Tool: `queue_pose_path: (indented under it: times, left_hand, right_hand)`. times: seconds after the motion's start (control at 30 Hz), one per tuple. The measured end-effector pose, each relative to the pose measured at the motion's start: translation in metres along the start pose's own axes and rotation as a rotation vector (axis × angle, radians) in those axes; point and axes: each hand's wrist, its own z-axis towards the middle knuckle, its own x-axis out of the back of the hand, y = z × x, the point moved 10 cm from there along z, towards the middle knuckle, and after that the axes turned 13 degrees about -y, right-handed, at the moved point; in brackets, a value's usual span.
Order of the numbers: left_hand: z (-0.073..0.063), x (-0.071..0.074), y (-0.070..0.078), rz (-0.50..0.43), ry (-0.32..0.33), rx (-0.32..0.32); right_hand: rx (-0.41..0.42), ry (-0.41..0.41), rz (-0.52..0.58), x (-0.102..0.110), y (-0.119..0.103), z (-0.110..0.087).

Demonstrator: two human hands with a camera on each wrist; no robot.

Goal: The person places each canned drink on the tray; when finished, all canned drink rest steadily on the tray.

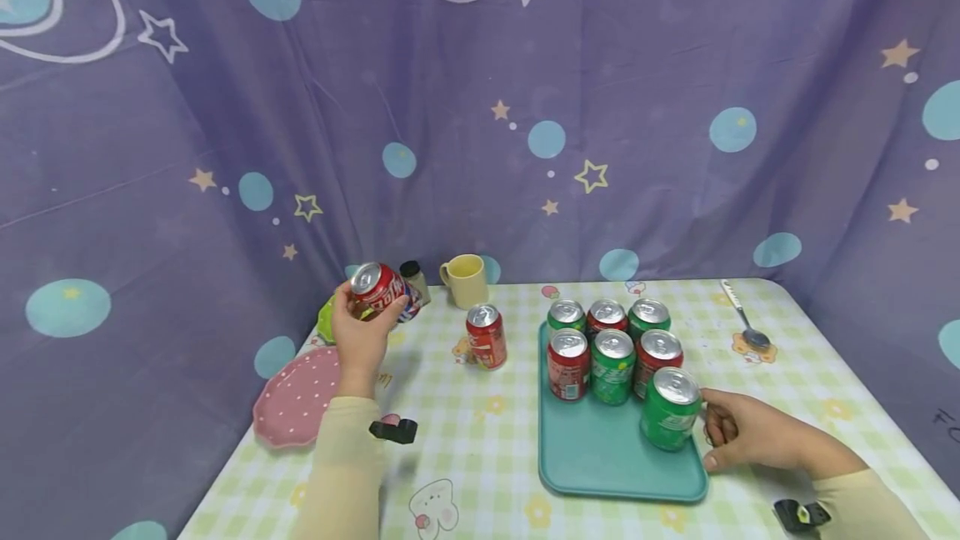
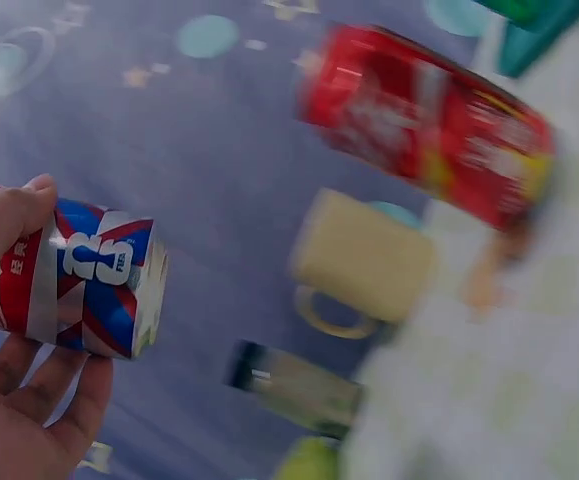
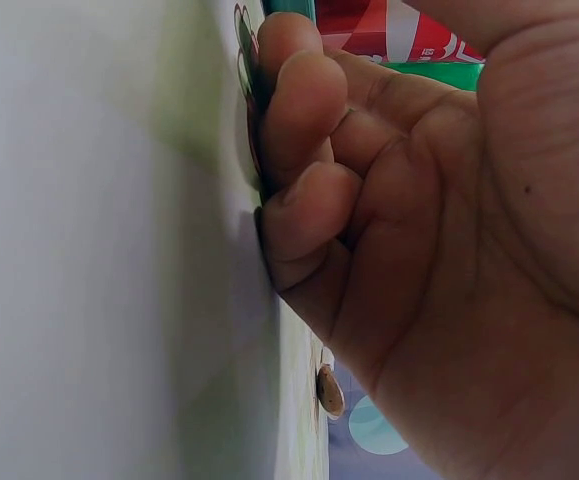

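Observation:
My left hand (image 1: pixel 362 348) grips a red soda can (image 1: pixel 380 288) raised over the left side of the table. In the left wrist view, that can's blue-and-red printed end (image 2: pixel 99 260) points away from the palm. My right hand (image 1: pixel 757 432) rests low beside the right edge of the teal tray (image 1: pixel 592 465), its fingers loosely curled and its thumb at the rim. A green soda can (image 1: pixel 671 415) stands at the tray's right side, right by the index finger. Behind it, several red and green cans (image 1: pixel 613 365) stand upright in rows. Another red can (image 1: pixel 487 338) stands left of the tray.
A yellow mug (image 1: pixel 467 280) and a black-capped jar (image 1: pixel 415 282) stand at the back left. Near the left edge lies a pink dotted plate (image 1: pixel 296 398), with a lime-green item (image 1: pixel 325 322) behind it. A spoon (image 1: pixel 753 338) lies at the back right. A curtain (image 1: pixel 480 65) hangs behind the table.

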Motion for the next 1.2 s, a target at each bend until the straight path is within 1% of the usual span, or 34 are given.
queue_pose_path:
  times: [0.13, 0.23, 0.37, 0.5, 0.57, 0.67, 0.8, 0.9, 1.0, 1.07, 1.2]
  left_hand:
    - [-0.001, 0.007, 0.034, -0.039, 0.009, -0.043]
    - [-0.003, 0.011, 0.055, -0.083, 0.021, -0.068]
    - [-0.007, 0.016, 0.082, -0.117, 0.033, -0.133]
    - [-0.014, 0.017, 0.108, -0.113, 0.009, -0.196]
    - [-0.018, 0.013, 0.12, -0.111, -0.023, -0.22]
    - [-0.024, 0.002, 0.138, -0.114, -0.093, -0.265]
    - [-0.031, -0.021, 0.153, -0.1, -0.207, -0.283]
    - [-0.038, -0.041, 0.157, -0.081, -0.306, -0.272]
    - [-0.046, -0.063, 0.161, -0.05, -0.394, -0.277]
    - [-0.051, -0.076, 0.161, -0.031, -0.435, -0.275]
    - [-0.061, -0.1, 0.16, 0.024, -0.487, -0.273]
  right_hand:
    - [0.006, 0.001, -0.002, 0.0, 0.0, -0.001]
    - [0.006, -0.002, 0.002, 0.0, 0.0, -0.002]
    - [0.008, -0.008, 0.015, -0.001, 0.001, -0.003]
    - [0.016, -0.006, 0.014, -0.001, 0.001, -0.003]
    - [0.02, -0.003, 0.012, -0.001, 0.001, -0.003]
    - [0.021, 0.001, 0.006, -0.001, 0.002, -0.003]
    - [0.018, 0.004, 0.004, -0.001, 0.001, -0.003]
    - [0.011, 0.001, 0.008, -0.001, 0.001, -0.002]
    - [0.005, -0.002, 0.013, 0.0, 0.002, -0.001]
    - [0.0, -0.003, 0.011, 0.0, 0.003, -0.001]
    - [-0.013, -0.001, 0.012, 0.001, 0.004, 0.0]
